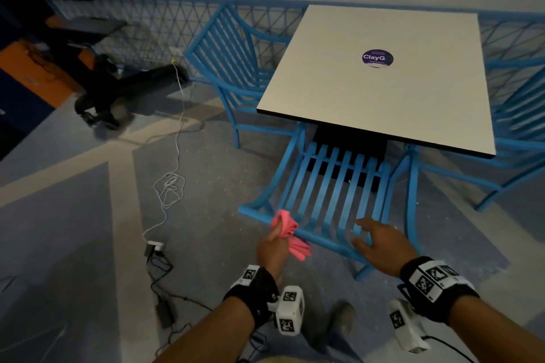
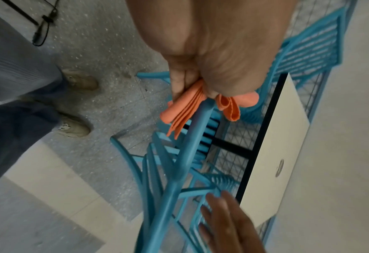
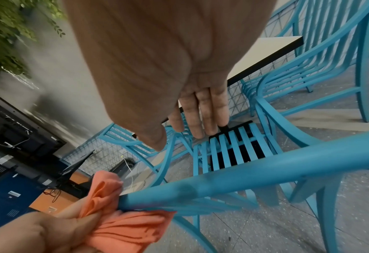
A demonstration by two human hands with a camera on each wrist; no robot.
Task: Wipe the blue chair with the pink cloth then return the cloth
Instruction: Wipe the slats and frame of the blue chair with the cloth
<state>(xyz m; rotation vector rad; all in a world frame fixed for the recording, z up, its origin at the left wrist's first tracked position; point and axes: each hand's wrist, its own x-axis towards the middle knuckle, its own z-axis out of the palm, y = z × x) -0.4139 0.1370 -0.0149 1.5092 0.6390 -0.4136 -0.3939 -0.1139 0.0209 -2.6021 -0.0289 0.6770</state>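
Note:
A blue slatted chair (image 1: 330, 194) stands pushed under the white table, its back toward me. My left hand (image 1: 272, 247) grips a bunched pink cloth (image 1: 287, 231) at the left end of the chair's top rail (image 3: 265, 174); the cloth (image 2: 185, 111) looks orange in the wrist views and hangs against the rail (image 2: 187, 145). My right hand (image 1: 374, 240) hovers open over the right part of the top rail, fingers (image 3: 203, 111) straight and spread above the back slats; whether it touches the rail is unclear.
The white table (image 1: 383, 91) carries a round purple sticker. More blue chairs (image 1: 233, 59) stand on its left and right. White cables and a power adapter (image 1: 154, 246) lie on the floor to my left, near a black wheeled stand (image 1: 118, 97). My shoes (image 2: 75, 128) are behind the chair.

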